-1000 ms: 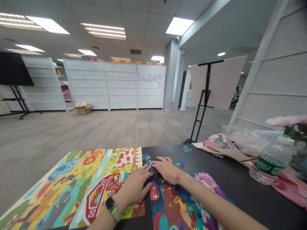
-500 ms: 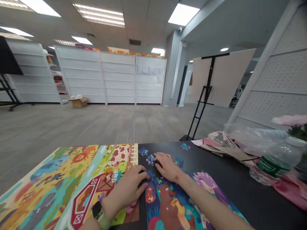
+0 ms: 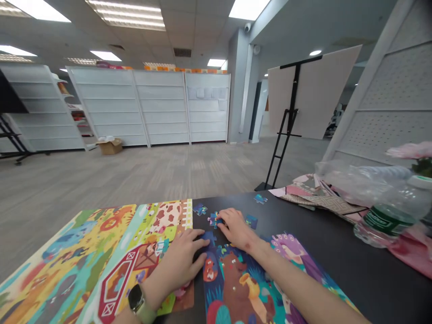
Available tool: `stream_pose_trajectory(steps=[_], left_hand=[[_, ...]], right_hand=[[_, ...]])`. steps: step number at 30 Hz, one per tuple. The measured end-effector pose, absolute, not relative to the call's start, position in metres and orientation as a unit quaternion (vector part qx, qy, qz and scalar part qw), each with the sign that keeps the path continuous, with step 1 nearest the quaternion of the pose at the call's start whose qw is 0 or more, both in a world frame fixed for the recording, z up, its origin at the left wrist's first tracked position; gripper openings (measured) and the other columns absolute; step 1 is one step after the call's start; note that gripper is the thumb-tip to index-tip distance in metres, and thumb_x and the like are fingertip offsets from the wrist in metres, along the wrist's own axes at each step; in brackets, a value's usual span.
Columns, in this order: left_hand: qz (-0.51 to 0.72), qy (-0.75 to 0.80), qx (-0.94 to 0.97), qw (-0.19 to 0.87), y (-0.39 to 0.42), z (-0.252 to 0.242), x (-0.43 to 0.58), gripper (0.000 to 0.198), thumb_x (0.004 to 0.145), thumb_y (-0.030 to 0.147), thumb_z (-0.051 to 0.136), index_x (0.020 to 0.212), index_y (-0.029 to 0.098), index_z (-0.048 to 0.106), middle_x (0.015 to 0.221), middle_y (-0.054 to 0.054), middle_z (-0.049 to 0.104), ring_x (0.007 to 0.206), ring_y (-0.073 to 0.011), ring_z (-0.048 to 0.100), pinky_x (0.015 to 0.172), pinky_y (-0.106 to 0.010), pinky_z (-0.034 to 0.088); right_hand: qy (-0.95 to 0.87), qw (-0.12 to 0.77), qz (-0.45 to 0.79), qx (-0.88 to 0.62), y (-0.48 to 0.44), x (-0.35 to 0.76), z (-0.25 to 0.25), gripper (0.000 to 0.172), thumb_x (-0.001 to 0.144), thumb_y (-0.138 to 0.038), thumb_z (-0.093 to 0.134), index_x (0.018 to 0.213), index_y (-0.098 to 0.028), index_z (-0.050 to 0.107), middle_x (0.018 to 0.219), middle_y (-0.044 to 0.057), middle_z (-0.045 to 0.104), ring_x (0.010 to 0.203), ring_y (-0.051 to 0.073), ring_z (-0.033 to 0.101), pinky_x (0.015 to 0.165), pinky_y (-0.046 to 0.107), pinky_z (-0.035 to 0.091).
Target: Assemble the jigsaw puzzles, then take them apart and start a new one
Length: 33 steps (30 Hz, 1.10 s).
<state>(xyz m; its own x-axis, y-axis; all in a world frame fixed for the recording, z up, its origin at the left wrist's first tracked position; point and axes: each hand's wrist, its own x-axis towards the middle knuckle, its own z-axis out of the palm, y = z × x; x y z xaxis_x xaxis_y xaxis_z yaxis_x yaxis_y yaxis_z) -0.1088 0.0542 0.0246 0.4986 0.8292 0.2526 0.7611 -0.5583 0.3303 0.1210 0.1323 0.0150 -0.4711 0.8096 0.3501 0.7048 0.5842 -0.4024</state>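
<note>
The partly assembled jigsaw puzzle, with a brown bear on a dark blue scene, lies on the black table. My left hand rests at its upper left corner, thumb and fingers apart, fingertips touching a dark blue corner piece. Beyond that corner, my right hand has its fingertips on a loose blue puzzle piece, partly hidden under them. More loose pieces lie around it: one at the upper left, one right of the hand and one near the far edge.
Two colourful animal picture sheets cover the table's left side. At the right stand a water bottle, a clear plastic bag and folded patterned paper bags. A black easel stands past the table.
The view has shifted slightly, raising the table items at the right. My right fingertips stay on the loose piece, and my left hand keeps its place at the puzzle corner.
</note>
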Motion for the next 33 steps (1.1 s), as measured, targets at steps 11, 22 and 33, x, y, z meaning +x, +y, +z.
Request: stream_pose_trajectory(steps=[11, 22, 33], left_hand=[[0.238, 0.506, 0.827, 0.053, 0.117, 0.038, -0.115, 0.036, 0.09, 0.021, 0.059, 0.125, 0.02, 0.06, 0.129, -0.011, 0.065, 0.124, -0.028, 0.057, 0.107, -0.045, 0.044], [0.275, 0.517, 0.809, 0.054, 0.172, 0.003, -0.108, 0.039, 0.086, 0.013, 0.058, 0.124, 0.02, 0.062, 0.117, -0.009, 0.071, 0.111, -0.0263, 0.065, 0.1, -0.043, 0.049], [0.298, 0.53, 0.792, 0.064, 0.171, -0.002, -0.111, 0.035, 0.089, 0.017, 0.063, 0.124, 0.018, 0.063, 0.118, -0.011, 0.069, 0.115, -0.0306, 0.06, 0.102, -0.052, 0.044]], right_hand=[[-0.776, 0.341, 0.092, -0.523, 0.145, 0.133, 0.013, 0.063, 0.074, 0.006, 0.037, 0.129, -0.013, 0.058, 0.128, 0.013, 0.064, 0.121, 0.024, 0.055, 0.104, 0.04, 0.043], [-0.846, 0.238, 0.112, -0.464, 0.146, 0.142, 0.01, 0.055, 0.078, 0.001, 0.05, 0.107, -0.036, 0.079, 0.136, 0.0, 0.066, 0.129, 0.024, 0.051, 0.106, 0.046, 0.042], [-0.782, 0.274, 0.061, -0.557, 0.152, 0.164, 0.035, 0.043, 0.079, 0.001, 0.047, 0.101, -0.019, 0.079, 0.128, 0.013, 0.068, 0.128, 0.029, 0.051, 0.108, 0.048, 0.041]])
